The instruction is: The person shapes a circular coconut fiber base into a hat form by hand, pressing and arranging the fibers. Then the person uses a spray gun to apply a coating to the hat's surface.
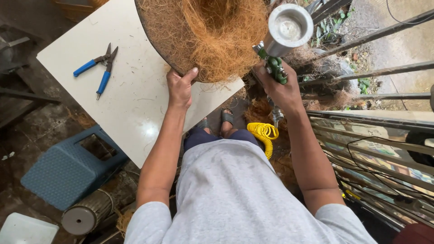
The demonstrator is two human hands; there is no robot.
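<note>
My left hand grips the near rim of a round basket lined with brown coconut fibre, which rests on the white table. My right hand holds a green spray gun upright, just right of the basket. Its metal cup stands on top with the open mouth facing up. A yellow coiled air hose hangs below the gun, near my sandalled feet.
Blue-handled pliers lie on the table's left part. A blue plastic stool lies tipped on the floor at left, with a grey cylinder beside it. Metal railing bars run along the right side.
</note>
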